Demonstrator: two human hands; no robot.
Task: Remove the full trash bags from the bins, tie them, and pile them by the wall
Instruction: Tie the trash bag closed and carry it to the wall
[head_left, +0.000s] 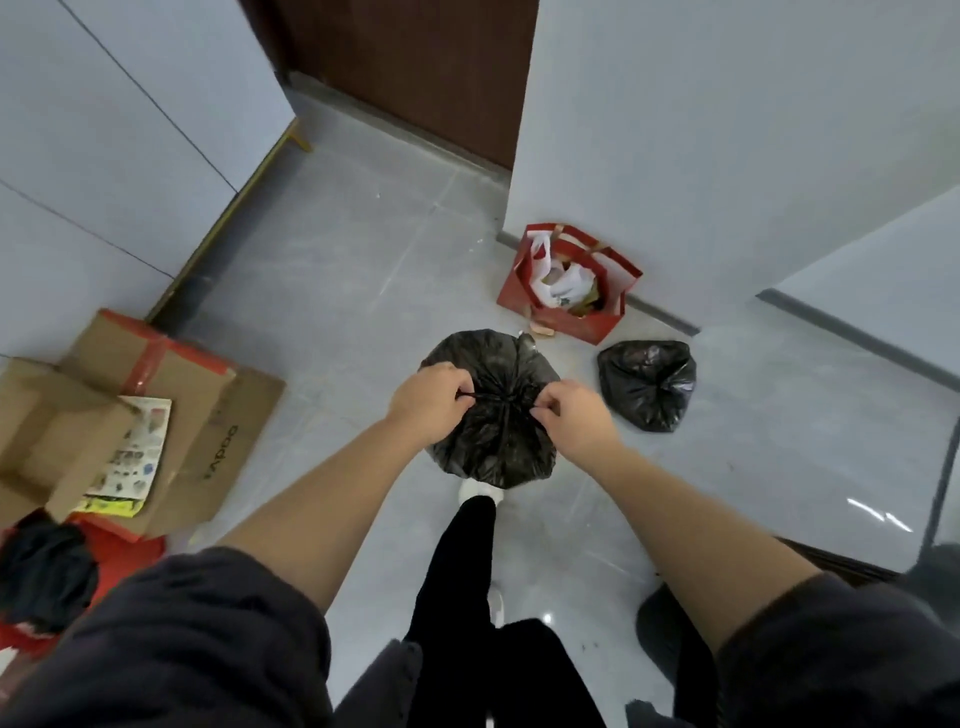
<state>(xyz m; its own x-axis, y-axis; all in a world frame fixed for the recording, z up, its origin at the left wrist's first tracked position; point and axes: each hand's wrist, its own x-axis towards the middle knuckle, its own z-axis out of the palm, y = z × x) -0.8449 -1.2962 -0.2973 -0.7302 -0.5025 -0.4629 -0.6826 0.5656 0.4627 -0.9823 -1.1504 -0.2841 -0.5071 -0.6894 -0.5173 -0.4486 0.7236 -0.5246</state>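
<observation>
A full black trash bag (488, 441) hangs in front of me above the grey floor, its neck gathered at the top. My left hand (431, 397) pinches one twisted end of the neck and my right hand (574, 415) pinches the other, with a knot between them. A second black trash bag (647, 384), tied shut, lies on the floor by the white wall (727, 156) to the right.
A red paper bag (566, 312) stuffed with white plastic stands against the wall corner. Flattened cardboard boxes (156, 395) with a leaflet lie at left, red items below them. A dark bin (670, 644) shows at lower right. A brown door (415, 62) is ahead.
</observation>
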